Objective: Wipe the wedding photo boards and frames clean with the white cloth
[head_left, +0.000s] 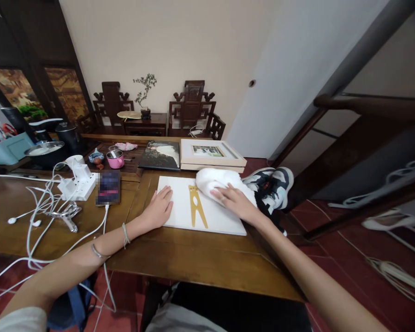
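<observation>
The white flat board (pixel 176 210) lies on the table (pixel 193 258), with the left hand (pixel 162 206) flat at its nine o'clock side; a yellow figure (pixel 194 203) with two long legs and an oval opening is on it. The fluffy white cloth (pixel 207 177), bunched under the right hand (pixel 232 199), covers its two o'clock corner.

Glossy brown wood table (pixel 190 258); fluffy white cloth (pixel 218 180); smooth white board (pixel 176 203); shiny pink cup (pixel 115 159).
</observation>
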Available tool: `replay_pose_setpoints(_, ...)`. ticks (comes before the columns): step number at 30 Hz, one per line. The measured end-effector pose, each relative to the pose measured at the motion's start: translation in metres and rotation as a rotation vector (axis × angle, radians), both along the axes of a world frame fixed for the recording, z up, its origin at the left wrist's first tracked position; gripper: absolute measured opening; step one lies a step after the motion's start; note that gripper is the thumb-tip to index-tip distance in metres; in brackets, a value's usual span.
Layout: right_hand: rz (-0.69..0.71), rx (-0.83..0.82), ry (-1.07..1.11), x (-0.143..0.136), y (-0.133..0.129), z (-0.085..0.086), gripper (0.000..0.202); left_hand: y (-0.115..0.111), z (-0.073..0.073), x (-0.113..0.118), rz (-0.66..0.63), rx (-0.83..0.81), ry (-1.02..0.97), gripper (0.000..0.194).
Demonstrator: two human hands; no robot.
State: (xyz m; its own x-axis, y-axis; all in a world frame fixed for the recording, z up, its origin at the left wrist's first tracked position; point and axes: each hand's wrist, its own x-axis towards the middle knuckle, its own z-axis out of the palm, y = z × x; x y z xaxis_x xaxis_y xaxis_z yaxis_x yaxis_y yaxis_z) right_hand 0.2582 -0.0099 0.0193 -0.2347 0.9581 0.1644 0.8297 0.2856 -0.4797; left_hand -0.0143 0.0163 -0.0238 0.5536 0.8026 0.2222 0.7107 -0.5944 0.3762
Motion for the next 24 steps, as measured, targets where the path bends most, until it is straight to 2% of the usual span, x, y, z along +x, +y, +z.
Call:
replay_pose_setpoints(5,0.092,-0.014,-0.049,0.003,-0.082,-0.006,0.047,0.0,0.001,0.001,0.008,-0.007,0.012,0.046)
replay_pose_setpoints(8,0.091,-0.064,-0.075,0.006,-0.101,-0.004,0.048,0.001,0.001,0.001,0.011,-0.007,0.025,0.047)
replay_pose_setpoints(11,0.081,-0.09,-0.08,0.009,-0.08,0.001,0.051,0.002,0.0,0.0,0.006,-0.006,0.029,0.047)
replay_pose_setpoints(16,0.079,-0.026,-0.194,0.003,0.0,0.002,0.051,0.003,0.0,-0.002,-0.006,0.001,0.026,0.046)
replay_pose_setpoints(18,0.078,0.004,-0.27,-0.001,0.023,-0.002,0.052,0.003,0.001,-0.003,-0.01,0.005,0.028,0.046)
replay_pose_setpoints(21,0.091,0.044,-0.325,-0.004,0.026,-0.007,0.051,0.002,0.001,-0.003,-0.006,0.003,0.033,0.047)
replay_pose_setpoints(24,0.164,0.065,-0.292,-0.004,-0.01,-0.006,0.049,0.002,0.0,-0.002,-0.002,0.005,0.038,0.047)
